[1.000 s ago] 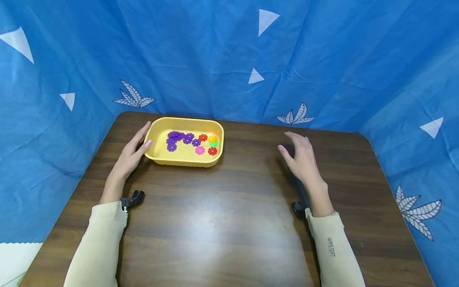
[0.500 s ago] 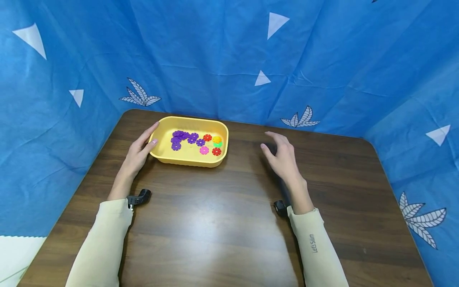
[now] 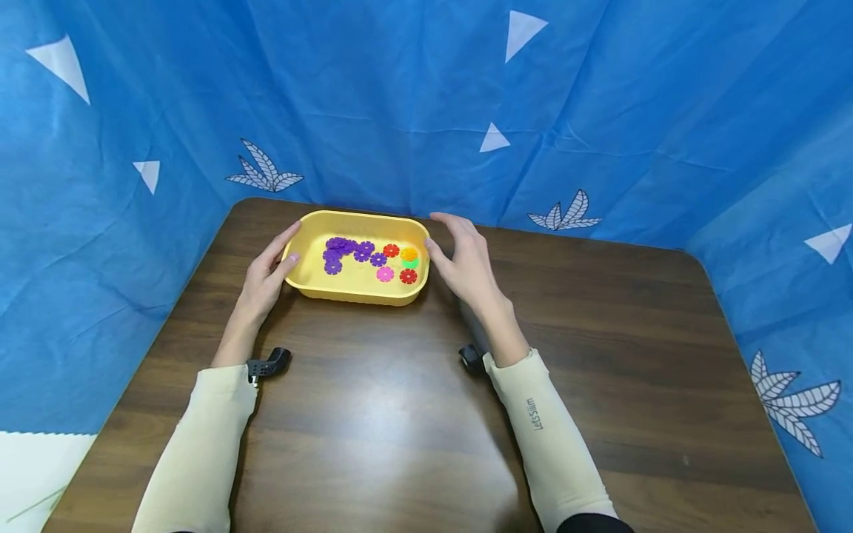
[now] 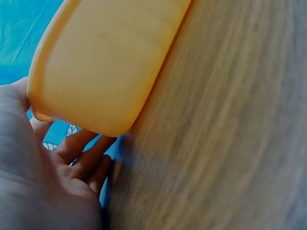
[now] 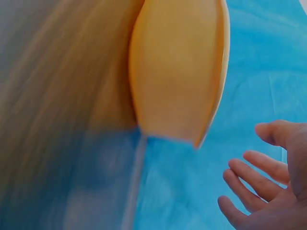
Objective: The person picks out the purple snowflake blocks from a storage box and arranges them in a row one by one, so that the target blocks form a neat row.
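Observation:
A yellow plastic tray (image 3: 360, 287) stands near the back of the table, holding several purple snowflake discs (image 3: 332, 266). Two red discs (image 3: 409, 276), a pink disc (image 3: 385, 274), a yellow disc (image 3: 409, 253) and a green disc (image 3: 411, 263) lie at its right end. My left hand (image 3: 261, 285) holds the tray's left end, thumb over the rim; in the left wrist view the fingers lie along its outer wall. At the right end is my right hand (image 3: 469, 266), its fingers spread. The right wrist view shows a gap between this hand (image 5: 264, 189) and the tray.
The brown wooden table (image 3: 373, 414) carries the tray. Behind it and at both sides hangs a blue curtain (image 3: 373, 96) with white triangles and leaf prints. Small black cameras sit on the left wrist (image 3: 269, 363) and right wrist (image 3: 471, 359).
My right hand has moved left across the table to beside the tray's right end. My left hand stays at the left end. The whole view has shifted slightly.

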### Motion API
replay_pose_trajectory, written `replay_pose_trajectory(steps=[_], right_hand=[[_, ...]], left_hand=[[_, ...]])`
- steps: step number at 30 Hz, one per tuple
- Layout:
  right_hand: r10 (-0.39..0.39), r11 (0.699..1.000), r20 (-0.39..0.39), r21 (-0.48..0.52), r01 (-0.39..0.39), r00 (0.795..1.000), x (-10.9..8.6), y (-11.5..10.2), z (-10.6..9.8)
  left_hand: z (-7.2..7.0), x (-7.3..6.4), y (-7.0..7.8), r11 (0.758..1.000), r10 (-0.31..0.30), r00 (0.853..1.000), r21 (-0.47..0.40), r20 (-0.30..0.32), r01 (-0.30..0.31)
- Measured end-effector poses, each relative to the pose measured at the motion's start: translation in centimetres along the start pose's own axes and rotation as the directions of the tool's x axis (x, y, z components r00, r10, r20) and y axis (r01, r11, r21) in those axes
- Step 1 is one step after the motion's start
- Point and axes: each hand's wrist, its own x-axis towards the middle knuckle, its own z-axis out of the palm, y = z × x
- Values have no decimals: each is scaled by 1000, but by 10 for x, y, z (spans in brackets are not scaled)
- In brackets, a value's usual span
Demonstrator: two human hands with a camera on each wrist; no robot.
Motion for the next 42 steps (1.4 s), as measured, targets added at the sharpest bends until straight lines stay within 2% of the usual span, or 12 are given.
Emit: replay_pose_trajectory(steps=[5,11,16,21,23,28,31,37,42], right_hand=[[-17,1000,84,4,16,996,17,-18,24],[-31,1000,218,9,30,975,31,-29,48],[-31,994,278,-95,60,960,41,-29,66],[41,974,352,-223,41,935,43,-28,80],[61,969,376,-244,36,925,43,-28,83],[55,962,400,-267,59,915,44,-28,87],[59,960,408,-273,60,911,44,-27,88],[66,964,418,-260,49,906,46,-25,89],[57,973,433,-227,48,900,49,-26,90]], left_hand=[[-4,-1,1,1000,-12,1000,-10,-9,11],[-2,0,0,999,-6,1000,-50,-6,5],[1,3,-3,998,3,1000,-65,-4,-3],[2,2,-4,999,2,1000,-44,-7,-2],[1,1,-3,999,-4,1000,-38,-10,3],[1,-1,-4,999,-22,1000,-46,-10,21],[4,2,-13,998,-34,999,-51,-7,34],[3,8,-41,1000,-30,999,-10,-31,30],[1,9,-46,999,-18,999,-28,-34,17]])
